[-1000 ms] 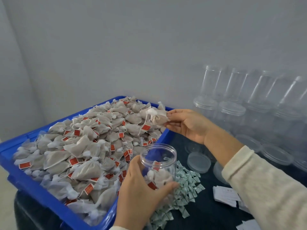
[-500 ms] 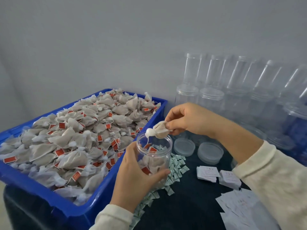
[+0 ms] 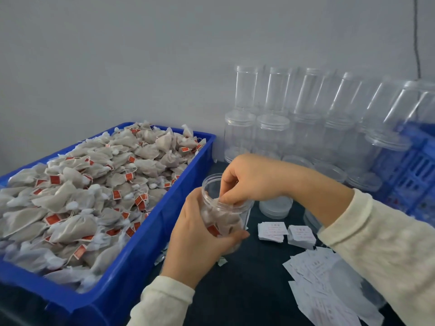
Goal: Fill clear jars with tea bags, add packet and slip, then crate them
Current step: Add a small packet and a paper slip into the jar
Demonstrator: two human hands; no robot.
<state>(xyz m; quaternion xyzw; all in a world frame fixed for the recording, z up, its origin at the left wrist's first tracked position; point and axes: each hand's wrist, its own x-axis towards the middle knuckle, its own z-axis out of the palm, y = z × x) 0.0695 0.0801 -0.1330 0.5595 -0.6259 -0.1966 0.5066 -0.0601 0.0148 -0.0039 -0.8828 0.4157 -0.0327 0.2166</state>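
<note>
Filling is underway on one clear jar point(image 3: 224, 208), held tilted just beside the blue bin's near corner. It is gripped round its body by the left hand point(image 3: 200, 234), fingers curled on the wall. Approx. half the jar looks occupied by tea bags; a red tag is seen thru the plastic. The right hand point(image 3: 249, 177) is dipped into the jar mouth, fingertips curled down inside; whether a bag is pinched or already let go cannot be told, since the tips are hidden by the rim.

Left to do, as judged: more bags for this jar, then packet & slip, lid, crating. Plenty of stock is heaped in the blue bin point(image 3: 150, 250). Paper slips point(image 3: 301, 234) are stacked near the jar on the dark tabletop point(image 3: 247, 290), w/ more scattered at lower right. Empty lidded jars point(image 3: 273, 135) are stacked against the wall; a blue crate point(image 3: 412, 165) is seen at the right edge, no filled jars visible in it.

Vs. 0.5 s ago: a bag was held pinched above the jar mouth by the right hand; now that hand has been lowered into the opening. The jar has been tipped more toward it. The green packet pile, then visible under the jar, is now almost wholly hidden.
</note>
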